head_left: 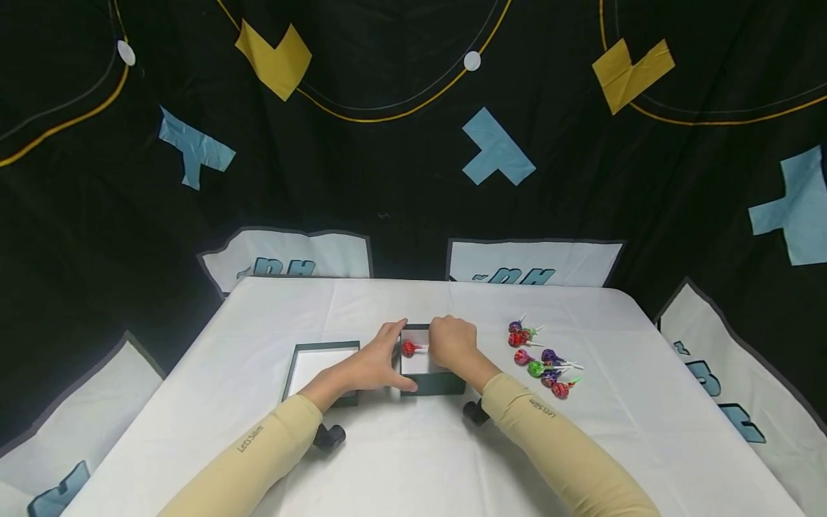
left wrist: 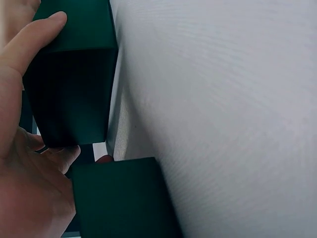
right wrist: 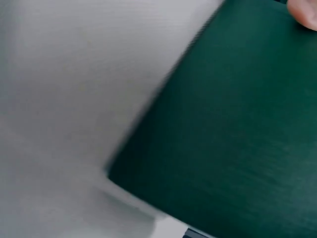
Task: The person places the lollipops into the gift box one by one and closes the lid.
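A dark green open box [head_left: 434, 385] with a white inside stands mid-table. My left hand [head_left: 370, 362] grips its left end, thumb [left wrist: 37, 37] on the front face and fingers round the far side. Inside at the left lies a red-wrapped lollipop [head_left: 408, 349], its white stick pointing toward my right hand. That right hand [head_left: 451, 340] is curled over the right part of the box; its fingertips and anything between them are hidden. In the right wrist view, the green box wall [right wrist: 223, 134] fills much of the picture, with a fingertip [right wrist: 304, 12] on it at the upper corner.
A second shallow green-edged tray or lid [head_left: 316, 357], white inside, lies left of the box, partly behind my left arm. Several lollipops [head_left: 535, 368] in red, purple and green wrappers lie loosely to the right. The white table [head_left: 413, 459] meets a black cloth at the back.
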Demonstrator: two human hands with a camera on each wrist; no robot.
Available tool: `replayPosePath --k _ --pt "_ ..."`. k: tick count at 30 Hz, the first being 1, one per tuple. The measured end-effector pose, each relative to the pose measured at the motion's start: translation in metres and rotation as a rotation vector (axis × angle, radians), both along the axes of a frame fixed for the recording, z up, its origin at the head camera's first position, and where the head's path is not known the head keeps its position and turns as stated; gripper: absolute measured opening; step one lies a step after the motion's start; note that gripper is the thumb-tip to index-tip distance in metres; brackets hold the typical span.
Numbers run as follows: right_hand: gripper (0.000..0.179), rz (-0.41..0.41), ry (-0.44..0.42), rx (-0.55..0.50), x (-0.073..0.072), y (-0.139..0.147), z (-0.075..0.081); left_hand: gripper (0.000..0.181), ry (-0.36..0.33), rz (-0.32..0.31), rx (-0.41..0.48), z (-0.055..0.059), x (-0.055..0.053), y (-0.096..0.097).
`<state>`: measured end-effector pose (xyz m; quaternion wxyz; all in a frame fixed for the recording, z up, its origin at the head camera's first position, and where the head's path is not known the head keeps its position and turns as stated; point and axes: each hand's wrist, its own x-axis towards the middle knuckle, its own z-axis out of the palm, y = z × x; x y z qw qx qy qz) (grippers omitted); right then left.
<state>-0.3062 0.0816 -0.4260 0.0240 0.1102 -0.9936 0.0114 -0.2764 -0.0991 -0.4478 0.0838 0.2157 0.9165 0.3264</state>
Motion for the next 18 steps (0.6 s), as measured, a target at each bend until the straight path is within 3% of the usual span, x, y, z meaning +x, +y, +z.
replayPosePath --k 18 --pt "0.005 0.014 -0.108 -0.150 -0.0042 0.0025 -0.0023 0.129 -0.014 0.007 -0.001 0.0010 0.0003 -0.0007"
